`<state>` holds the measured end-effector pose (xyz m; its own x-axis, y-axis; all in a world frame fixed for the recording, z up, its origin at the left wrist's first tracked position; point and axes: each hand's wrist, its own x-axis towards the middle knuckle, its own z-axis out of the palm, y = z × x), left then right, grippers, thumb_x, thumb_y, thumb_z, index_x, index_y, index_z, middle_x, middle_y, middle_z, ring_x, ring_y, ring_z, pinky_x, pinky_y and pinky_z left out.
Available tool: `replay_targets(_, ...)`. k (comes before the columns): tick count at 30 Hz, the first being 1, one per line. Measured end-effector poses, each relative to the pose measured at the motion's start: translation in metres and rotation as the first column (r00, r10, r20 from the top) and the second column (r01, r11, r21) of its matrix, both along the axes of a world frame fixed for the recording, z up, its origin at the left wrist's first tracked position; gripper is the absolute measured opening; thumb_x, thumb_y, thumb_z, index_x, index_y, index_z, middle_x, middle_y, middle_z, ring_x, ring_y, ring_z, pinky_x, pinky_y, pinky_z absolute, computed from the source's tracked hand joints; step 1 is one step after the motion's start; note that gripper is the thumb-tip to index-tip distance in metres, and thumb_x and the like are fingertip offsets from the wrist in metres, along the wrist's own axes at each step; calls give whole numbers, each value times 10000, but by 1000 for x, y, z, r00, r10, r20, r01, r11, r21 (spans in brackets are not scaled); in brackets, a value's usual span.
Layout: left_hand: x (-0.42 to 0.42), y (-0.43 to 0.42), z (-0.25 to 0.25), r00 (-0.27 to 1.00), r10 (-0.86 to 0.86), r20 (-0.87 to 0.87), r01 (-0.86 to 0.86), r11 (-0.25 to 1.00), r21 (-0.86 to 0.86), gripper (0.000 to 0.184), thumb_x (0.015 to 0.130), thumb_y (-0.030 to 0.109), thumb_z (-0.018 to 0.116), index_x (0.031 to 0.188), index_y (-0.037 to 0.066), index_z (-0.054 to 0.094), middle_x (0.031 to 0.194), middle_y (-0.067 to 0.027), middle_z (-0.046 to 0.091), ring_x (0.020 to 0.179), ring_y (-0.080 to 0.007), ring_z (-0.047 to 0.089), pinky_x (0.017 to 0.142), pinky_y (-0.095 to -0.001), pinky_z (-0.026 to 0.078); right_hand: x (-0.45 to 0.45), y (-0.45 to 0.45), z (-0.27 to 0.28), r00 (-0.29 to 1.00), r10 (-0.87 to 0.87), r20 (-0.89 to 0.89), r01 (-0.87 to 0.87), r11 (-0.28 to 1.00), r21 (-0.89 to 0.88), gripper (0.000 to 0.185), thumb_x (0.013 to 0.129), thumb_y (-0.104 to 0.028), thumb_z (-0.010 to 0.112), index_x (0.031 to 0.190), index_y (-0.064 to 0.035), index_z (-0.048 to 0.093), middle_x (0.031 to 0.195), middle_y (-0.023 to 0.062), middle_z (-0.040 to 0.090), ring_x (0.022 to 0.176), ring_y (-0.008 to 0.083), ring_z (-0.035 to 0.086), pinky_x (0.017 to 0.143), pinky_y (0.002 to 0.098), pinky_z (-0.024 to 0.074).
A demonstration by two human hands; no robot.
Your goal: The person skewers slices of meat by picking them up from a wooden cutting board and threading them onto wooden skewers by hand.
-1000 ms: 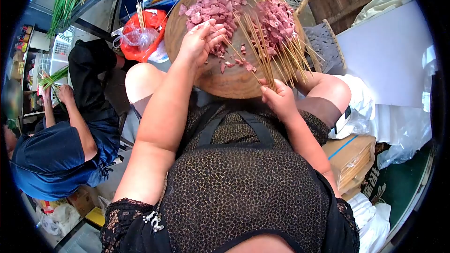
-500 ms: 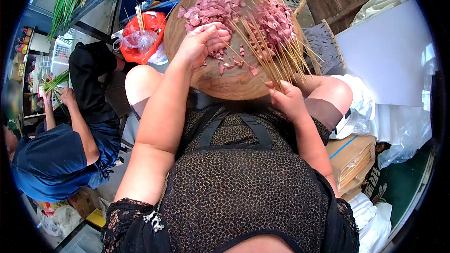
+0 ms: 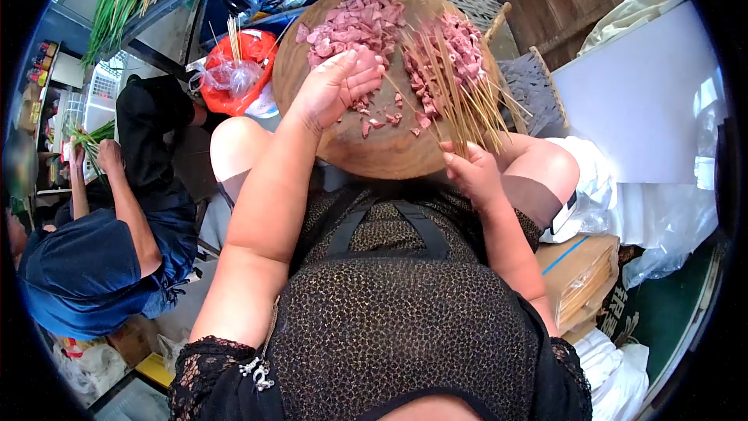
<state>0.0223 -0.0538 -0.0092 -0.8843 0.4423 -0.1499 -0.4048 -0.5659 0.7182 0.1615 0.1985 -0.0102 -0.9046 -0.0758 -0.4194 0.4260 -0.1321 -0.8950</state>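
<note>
My left hand (image 3: 336, 92) is turned palm up beside a loose pile of sliced pink meat (image 3: 360, 22), its fingers stretched out and holding nothing visible. My right hand (image 3: 474, 175) is closed round the lower ends of a bundle of bamboo skewers (image 3: 450, 101) at the near right edge of the round wooden board (image 3: 374, 152). One thin skewer slants from that hand toward my left fingers, with a small piece of meat touching or beside it. Beyond the bundle lie several skewers threaded with meat (image 3: 467, 47), their bare ends pointing toward me. Small scraps (image 3: 382, 120) lie mid-board.
A red plastic bag (image 3: 251, 86) with upright skewers stands left of the board. Farther left, a co-worker in dark blue (image 3: 86, 265) holds green stalks (image 3: 92, 140). A woven chair (image 3: 530, 90), a white panel (image 3: 631, 93) and a cardboard stack (image 3: 580, 277) are on the right.
The view has shifted slightly, so the board sits lower. My left hand has opened a little more, its fingers spreading. My right hand keeps its hold on the skewers.
</note>
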Motion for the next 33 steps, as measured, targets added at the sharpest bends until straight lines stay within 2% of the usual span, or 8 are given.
replay_targets(4, 3, 0, 1, 997, 72, -6, -72, 986, -149, 334, 905, 231, 477, 1149, 3, 474, 1073, -174, 585, 941, -240, 606, 844, -362, 493, 3, 0, -5, 999, 37, -23, -37, 999, 21, 217, 823, -91, 584, 1023, -7, 583, 672, -34, 521, 538, 49, 464, 498, 184, 365)
replay_targets(9, 5, -3, 7, 999, 42, 12, -40, 990, -138, 269, 890, 184, 499, 1096, 11, 520, 976, -143, 622, 886, -226, 615, 808, -354, 499, 2, 13, -5, 994, 110, -24, -107, 989, 102, 210, 822, -99, 589, 1014, -12, 589, 664, -35, 521, 534, 48, 450, 495, 184, 349)
replay_targets(12, 6, -3, 10, 1000, 19, 13, -16, 983, -181, 262, 886, 182, 506, 1080, 8, 536, 961, -135, 626, 861, -212, 617, 794, -350, 504, 1, 16, -4, 996, 92, 0, -92, 994, 64, 200, 821, -103, 595, 1001, -14, 593, 658, -38, 517, 530, 47, 446, 491, 181, 344)
replay_targets(14, 7, -1, 14, 1000, 22, -10, -24, 954, -300, 268, 883, 191, 518, 1074, 6, 545, 949, -126, 628, 846, -200, 617, 781, -344, 507, -1, 15, -5, 997, 83, -9, -82, 995, 54, 195, 821, -103, 598, 994, -13, 593, 654, -39, 515, 527, 46, 445, 486, 181, 342)
replay_targets(23, 8, 1, 11, 1000, -7, 18, 10, 981, -194, 268, 882, 225, 530, 1049, 17, 550, 955, -116, 628, 855, -191, 614, 773, -320, 504, 0, -13, -18, 993, 11, -121, -9, 1000, 18, 185, 827, -102, 590, 989, -13, 584, 633, -48, 496, 516, 38, 430, 478, 182, 340)
replay_targets(27, 12, 6, 2, 999, -37, 12, 38, 985, -167, 277, 886, 217, 518, 1072, 12, 530, 995, -133, 619, 894, -218, 615, 783, -336, 509, -3, -20, -18, 999, 4, -52, -7, 998, -60, 175, 828, -102, 587, 979, -16, 575, 631, -40, 496, 512, 45, 432, 470, 183, 339)
replay_targets(30, 23, 17, -9, 988, -120, 95, 136, 971, -198, 283, 882, 218, 525, 1075, 10, 521, 996, -132, 615, 902, -236, 616, 802, -341, 499, -6, -27, -21, 998, -23, -61, 15, 992, -125, 169, 828, -93, 583, 978, -15, 574, 640, -31, 500, 516, 52, 439, 477, 185, 347)
replay_targets(33, 32, 30, -17, 979, -186, 79, 197, 966, -167, 303, 877, 233, 536, 1089, 18, 517, 973, -100, 622, 846, -233, 633, 778, -320, 499, -10, -31, -27, 997, -42, -66, 31, 988, -152, 171, 828, -86, 578, 983, -13, 570, 639, -25, 496, 522, 55, 440, 487, 184, 352)
